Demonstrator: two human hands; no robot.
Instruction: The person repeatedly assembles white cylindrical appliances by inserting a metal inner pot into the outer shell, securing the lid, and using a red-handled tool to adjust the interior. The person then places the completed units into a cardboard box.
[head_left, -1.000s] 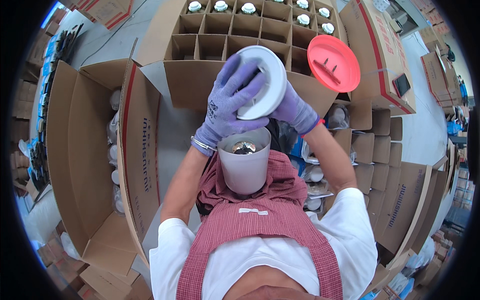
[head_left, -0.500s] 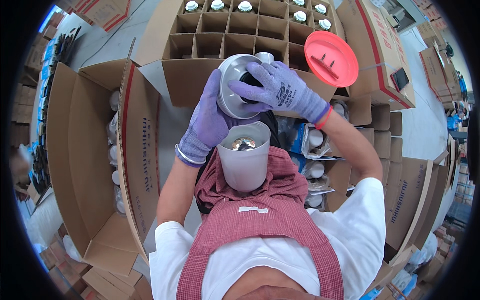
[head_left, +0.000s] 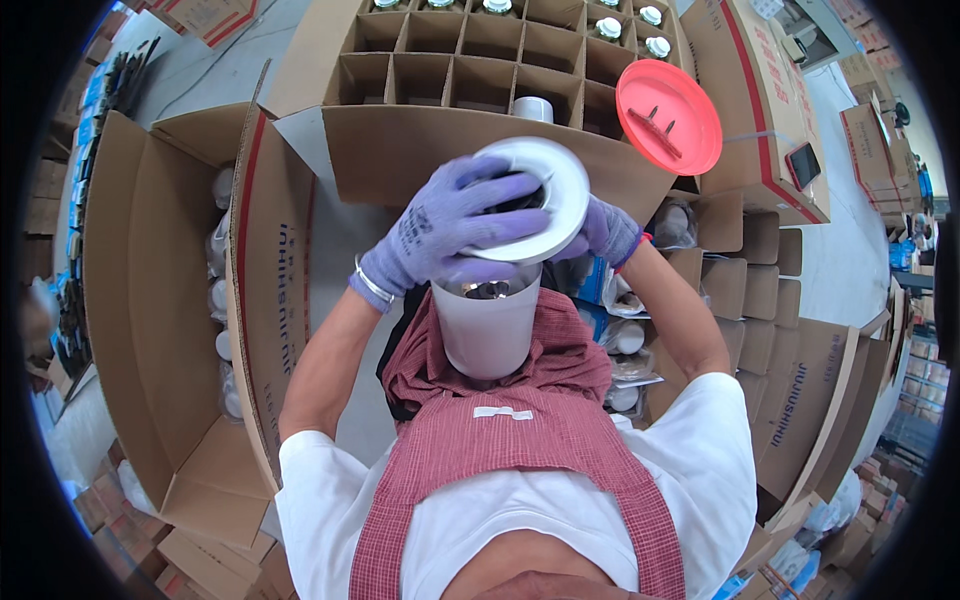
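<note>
In front of my chest I hold a round white rimmed part (head_left: 572, 195) with a dark centre, tilted and slightly blurred. My left hand (head_left: 435, 225), in a purple-grey glove, lies with its fingers across the part's face and over the dark centre. My right hand (head_left: 612, 235), gloved the same way, grips its right edge; some of those fingers are hidden behind it. Just below the part, a frosted cylindrical jar (head_left: 485, 340) stands on my lap, its mouth partly covered by the part. Something shiny and metallic (head_left: 487, 290) shows inside the jar.
Ahead stands a divided carton (head_left: 420, 150) holding several white-capped bottles (head_left: 608, 28) and a short white cylinder (head_left: 533, 108). A red round tray (head_left: 690, 115) bearing dark reddish pieces rests on its right edge. Open cartons flank me, left (head_left: 135, 330) and right (head_left: 800, 420). A phone (head_left: 802, 165) lies far right.
The round part has moved right and slightly down, and its tilt has changed. My left hand has gone from its side to across its face; my right hand has left the centre for the right edge.
</note>
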